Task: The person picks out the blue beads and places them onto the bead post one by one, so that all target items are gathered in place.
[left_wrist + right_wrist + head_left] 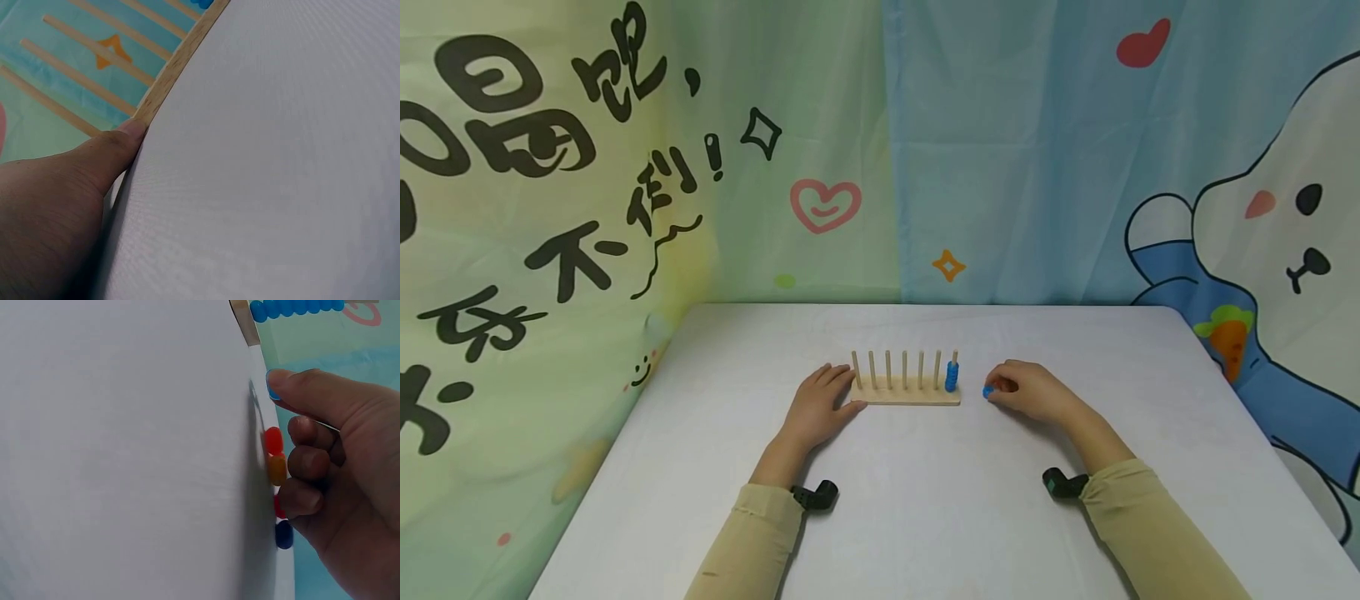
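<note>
A wooden peg board (pixel 906 398) with several upright pegs stands on the white table. Blue beads (pixel 952 377) are stacked on its rightmost peg, whose tip shows above them. My left hand (pixel 820 408) holds the board's left end; in the left wrist view the thumb (pixel 128 134) presses the front edge of the base, while the other fingers are out of sight there. To the right of the board, my right hand (pixel 1030 390) pinches one blue bead (pixel 988 391) between thumb and index finger. That bead is apart from the board and mostly covered by the fingertips.
In the right wrist view, a red bead (pixel 274 441), an orange bead (pixel 277 470), another red one and a dark blue bead (pixel 284 534) lie on the table beyond the right hand. A printed curtain (pixel 970 150) hangs behind the table's far edge.
</note>
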Demonstrator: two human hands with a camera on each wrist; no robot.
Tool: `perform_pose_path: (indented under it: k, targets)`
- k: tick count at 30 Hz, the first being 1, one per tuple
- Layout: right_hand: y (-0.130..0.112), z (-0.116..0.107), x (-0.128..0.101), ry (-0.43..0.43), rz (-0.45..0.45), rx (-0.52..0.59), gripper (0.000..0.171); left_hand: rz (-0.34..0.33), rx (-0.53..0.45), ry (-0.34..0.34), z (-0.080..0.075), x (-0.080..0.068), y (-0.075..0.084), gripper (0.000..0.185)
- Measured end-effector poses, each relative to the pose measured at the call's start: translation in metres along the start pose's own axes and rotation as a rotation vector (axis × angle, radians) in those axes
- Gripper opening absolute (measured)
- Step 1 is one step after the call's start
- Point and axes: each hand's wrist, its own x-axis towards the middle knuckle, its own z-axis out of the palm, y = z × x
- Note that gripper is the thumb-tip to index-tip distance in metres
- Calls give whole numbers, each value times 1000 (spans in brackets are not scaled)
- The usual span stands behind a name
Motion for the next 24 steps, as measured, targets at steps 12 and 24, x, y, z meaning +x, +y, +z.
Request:
perform_pose_path:
  k: [12, 24]
  targets:
    - [-30, -40, 8, 9, 19, 34, 18, -10, 5, -1, 2, 1, -2, 63]
    - [-64, -65, 23, 8, -45, 46, 19, 4, -1, 8, 3, 0, -2, 63]
